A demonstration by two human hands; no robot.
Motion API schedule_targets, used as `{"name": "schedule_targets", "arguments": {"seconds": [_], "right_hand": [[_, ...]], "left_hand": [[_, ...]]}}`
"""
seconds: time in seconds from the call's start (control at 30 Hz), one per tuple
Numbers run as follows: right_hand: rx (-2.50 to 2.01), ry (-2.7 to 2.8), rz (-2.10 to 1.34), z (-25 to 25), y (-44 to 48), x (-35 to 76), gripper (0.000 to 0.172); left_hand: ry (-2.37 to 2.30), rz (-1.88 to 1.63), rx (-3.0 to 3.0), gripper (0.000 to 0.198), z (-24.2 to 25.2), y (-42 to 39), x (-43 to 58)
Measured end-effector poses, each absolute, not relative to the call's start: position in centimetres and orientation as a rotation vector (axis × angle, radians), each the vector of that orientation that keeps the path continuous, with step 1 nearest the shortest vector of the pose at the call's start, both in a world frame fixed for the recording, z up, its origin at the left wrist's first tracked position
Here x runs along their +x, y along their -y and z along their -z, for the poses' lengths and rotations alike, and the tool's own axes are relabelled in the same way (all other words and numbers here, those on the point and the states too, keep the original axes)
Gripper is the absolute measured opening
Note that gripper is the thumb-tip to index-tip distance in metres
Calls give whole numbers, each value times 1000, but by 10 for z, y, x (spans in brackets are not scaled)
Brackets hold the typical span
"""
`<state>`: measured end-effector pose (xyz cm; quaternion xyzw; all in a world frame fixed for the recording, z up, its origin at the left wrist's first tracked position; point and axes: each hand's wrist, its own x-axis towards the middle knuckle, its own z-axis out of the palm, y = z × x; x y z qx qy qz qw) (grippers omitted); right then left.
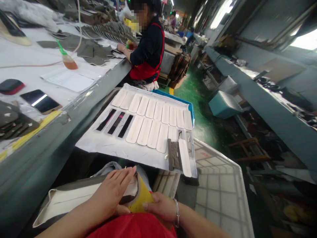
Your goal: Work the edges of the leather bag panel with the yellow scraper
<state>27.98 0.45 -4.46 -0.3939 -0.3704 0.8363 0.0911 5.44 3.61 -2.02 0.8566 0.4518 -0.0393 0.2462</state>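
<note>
My left hand [112, 193] lies with fingers stretched flat on a long white and grey shoe piece [66, 198] resting across my lap. My right hand [160, 206], a bangle on its wrist, pinches the yellow end of that piece [142, 198] near my red apron. Just beyond them sits a white board [104, 143] carrying two rows of white oval strips [151, 109], several dark slots, and one loose white strip [185, 158] beside a grey piece.
A grey workbench edge [56, 132] runs along my left, with a phone [41, 100], a dark pad, papers and a brush bottle [66, 59] on top. A person in a red apron [148, 49] works further along. A white crate [218, 185] and green floor lie to the right.
</note>
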Motion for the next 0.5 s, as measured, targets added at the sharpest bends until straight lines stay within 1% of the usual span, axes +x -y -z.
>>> {"name": "schedule_targets", "arguments": {"seconds": [0.2, 0.3, 0.37, 0.5], "right_hand": [[-1166, 1195, -2488, 46, -9, 282, 57], [-1107, 1200, -2477, 48, -8, 281, 54], [-1049, 1171, -2449, 50, -5, 280, 50], [-1071, 1119, -2372, 55, 6, 277, 43]], "left_hand": [[-1237, 182, 2349, 107, 17, -36, 60], [-1228, 180, 2345, 104, 16, -37, 62], [-1215, 140, 2322, 106, 18, -38, 60], [-1216, 43, 2267, 116, 27, -38, 52]]}}
